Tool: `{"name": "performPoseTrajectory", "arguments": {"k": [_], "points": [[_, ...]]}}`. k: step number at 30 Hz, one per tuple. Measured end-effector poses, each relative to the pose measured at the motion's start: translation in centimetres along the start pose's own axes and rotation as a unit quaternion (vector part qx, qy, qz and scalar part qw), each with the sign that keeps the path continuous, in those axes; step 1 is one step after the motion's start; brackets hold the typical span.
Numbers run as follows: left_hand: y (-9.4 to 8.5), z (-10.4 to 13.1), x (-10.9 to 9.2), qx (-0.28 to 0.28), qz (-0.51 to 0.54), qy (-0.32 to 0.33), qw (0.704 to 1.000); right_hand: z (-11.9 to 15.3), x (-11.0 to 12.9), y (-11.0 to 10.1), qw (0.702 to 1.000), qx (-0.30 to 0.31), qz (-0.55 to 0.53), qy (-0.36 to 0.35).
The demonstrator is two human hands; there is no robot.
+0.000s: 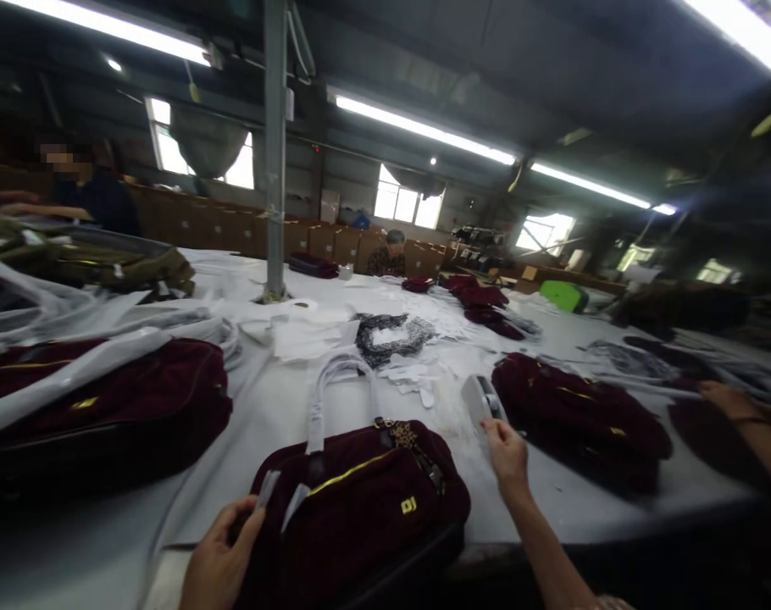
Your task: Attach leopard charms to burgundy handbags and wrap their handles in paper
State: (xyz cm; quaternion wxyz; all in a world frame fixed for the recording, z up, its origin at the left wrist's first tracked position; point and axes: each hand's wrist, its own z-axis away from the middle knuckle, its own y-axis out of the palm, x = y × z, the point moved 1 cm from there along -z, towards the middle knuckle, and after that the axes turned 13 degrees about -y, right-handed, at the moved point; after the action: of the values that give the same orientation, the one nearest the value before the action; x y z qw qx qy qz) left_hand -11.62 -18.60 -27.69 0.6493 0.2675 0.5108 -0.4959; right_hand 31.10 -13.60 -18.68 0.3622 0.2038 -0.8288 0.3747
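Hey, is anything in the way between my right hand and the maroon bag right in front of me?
Nothing visible: only white table surface shows between your right hand and the maroon bag. The pale device by that hand sits farther back, off that path.

Left hand (224, 542) at left end of maroon bag with gold logo (373, 508); thumb and forefinger closed in pinch at bag's edge, remaining fingers bent and partly hidden; left wrist low, left of bag, forearm mostly out of sight. Right hand (508, 453) off bag's right end, apart from it; thumb and fingertips gathered, grip hard to tell; right wrist bare, nearly straight; right forearm (546, 542) bare, right of bag, slanting forward and leftward, clear of bag's side
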Motion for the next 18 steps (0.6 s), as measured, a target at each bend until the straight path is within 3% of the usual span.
{"name": "performPoseTrajectory", "arguments": {"k": [3,5,11,18], "points": [[0.0,0.0,-0.1,0.018,-0.01,-0.037,0.999,-3.3,-5.0,-5.1,0.997,-0.035,0.051,0.038],[0.0,0.3,-0.3,0.03,0.002,-0.064,0.997,-4.5,-6.7,-6.6,0.997,-0.015,0.059,0.057],[0.1,0.8,-0.9,0.047,0.024,-0.126,0.991,-5.9,-7.6,-5.8,0.994,0.072,-0.002,0.086],[-0.1,0.5,-0.7,0.03,0.003,-0.107,0.994,-6.5,-7.8,-5.1,0.99,0.052,-0.063,0.112]]}}
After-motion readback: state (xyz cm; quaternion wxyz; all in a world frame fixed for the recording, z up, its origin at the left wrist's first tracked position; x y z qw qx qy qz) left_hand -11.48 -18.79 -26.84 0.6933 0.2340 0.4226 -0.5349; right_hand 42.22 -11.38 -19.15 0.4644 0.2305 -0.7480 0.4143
